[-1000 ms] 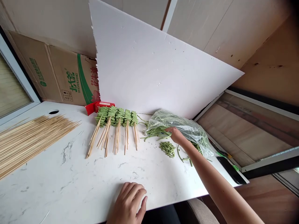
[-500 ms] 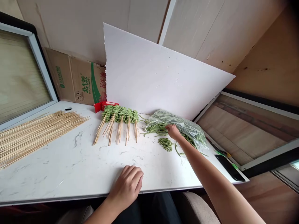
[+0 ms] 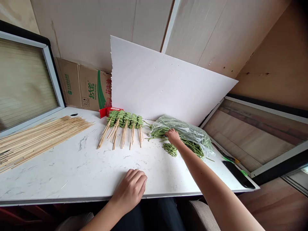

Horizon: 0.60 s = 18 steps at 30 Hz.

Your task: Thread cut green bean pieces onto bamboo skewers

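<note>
White table [image 3: 79, 166]: fills most of my view. A big white board [image 3: 163, 86] leans on the far wall, with a cardboard box [image 3: 81, 86] to its left.

Bare sticks [image 3: 36, 138]: a broad pile on the left of the table, many of them, none loaded. By my reckoning most of the stock is unused.

Plastic bag [image 3: 190, 133]: far right, lying on its side with its mouth toward the middle. It is well filled with long green beans whose ends spill out onto the table.

Skewers [image 3: 125, 119]: one row at the far middle, in about five fanned groups. Their green tops are packed side by side and their handles point near. These look finished, a small share against the stick pile and the bag.

Right hand [image 3: 173, 136]: reached out to the bag's mouth, fingers bent down onto the spilled bean ends. I cannot tell whether they grip any.

Left hand [image 3: 132, 189]: palm down at the near edge, fingers loosely together. It holds nothing.

Cut pieces [image 3: 170, 149]: a small green heap just near of the right hand, not on sticks.

Red packet [image 3: 106, 111]: behind the left end of the skewer row.
</note>
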Motion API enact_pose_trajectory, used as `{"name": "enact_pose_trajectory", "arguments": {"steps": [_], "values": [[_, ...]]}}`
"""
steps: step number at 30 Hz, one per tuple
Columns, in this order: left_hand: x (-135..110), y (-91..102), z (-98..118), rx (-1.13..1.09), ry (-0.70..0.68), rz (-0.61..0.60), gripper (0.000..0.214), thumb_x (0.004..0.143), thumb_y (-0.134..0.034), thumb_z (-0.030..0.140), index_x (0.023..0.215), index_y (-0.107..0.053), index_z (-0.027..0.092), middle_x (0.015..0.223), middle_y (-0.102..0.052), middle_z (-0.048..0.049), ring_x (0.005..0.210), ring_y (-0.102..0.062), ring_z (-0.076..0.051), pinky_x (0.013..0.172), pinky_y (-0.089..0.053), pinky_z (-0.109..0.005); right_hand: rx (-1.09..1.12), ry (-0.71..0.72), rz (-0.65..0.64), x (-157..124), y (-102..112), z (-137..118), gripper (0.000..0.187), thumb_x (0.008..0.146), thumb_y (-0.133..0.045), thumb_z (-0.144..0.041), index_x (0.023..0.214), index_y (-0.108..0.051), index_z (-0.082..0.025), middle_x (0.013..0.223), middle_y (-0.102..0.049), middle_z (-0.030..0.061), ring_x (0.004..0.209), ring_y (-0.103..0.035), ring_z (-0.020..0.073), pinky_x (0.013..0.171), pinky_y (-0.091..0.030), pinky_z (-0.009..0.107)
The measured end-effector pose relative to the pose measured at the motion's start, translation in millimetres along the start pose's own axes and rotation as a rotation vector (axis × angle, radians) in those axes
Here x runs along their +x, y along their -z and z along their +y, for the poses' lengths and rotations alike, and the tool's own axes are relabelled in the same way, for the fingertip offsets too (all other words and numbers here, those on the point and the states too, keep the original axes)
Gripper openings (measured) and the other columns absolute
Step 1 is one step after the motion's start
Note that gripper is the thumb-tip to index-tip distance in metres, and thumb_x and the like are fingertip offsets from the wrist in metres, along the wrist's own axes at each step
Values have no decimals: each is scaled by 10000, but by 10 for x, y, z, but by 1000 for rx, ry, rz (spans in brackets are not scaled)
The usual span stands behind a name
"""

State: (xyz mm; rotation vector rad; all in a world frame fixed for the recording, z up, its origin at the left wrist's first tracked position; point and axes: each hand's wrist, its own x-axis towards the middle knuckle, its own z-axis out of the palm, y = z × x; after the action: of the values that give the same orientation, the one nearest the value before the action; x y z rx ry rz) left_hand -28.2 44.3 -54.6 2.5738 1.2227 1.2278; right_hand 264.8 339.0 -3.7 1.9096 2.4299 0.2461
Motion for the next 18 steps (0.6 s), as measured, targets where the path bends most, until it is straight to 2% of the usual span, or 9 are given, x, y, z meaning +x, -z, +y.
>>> {"name": "enact_pose_trajectory", "arguments": {"steps": [3,9,13,18], "values": [[0,14,5,2,-3,8,204,987,-458,101,942,-634,195,915,-670,-71,830,-623,-218,748,-507,-385,-28,-14,15,-10,19,4,360,983,-496,-120,1199,-768,-213,1245,-680,174,1234,-488,345,980,-418,398],[-47,4,-5,-7,20,29,213,992,-451,98,956,-630,207,904,-668,-70,825,-626,-219,746,-512,-386,-63,-51,45,-34,-8,34,415,990,-454,-111,1280,-735,-209,1279,-673,177,1249,-479,344,960,-422,397],[-105,2,1,-26,37,55,214,987,-460,83,1002,-636,204,936,-675,-72,874,-633,-221,788,-514,-391,-99,-65,34,-59,-17,64,424,960,-470,-58,1253,-744,-196,1275,-661,186,1265,-461,348,996,-399,420],[-147,10,32,-13,11,89,220,974,-467,62,1027,-633,195,971,-687,-80,920,-637,-230,805,-514,-404,-132,-97,0,-65,2,91,371,973,-498,-98,1216,-754,-211,1281,-640,195,1277,-445,361,1018,-390,450]]}}
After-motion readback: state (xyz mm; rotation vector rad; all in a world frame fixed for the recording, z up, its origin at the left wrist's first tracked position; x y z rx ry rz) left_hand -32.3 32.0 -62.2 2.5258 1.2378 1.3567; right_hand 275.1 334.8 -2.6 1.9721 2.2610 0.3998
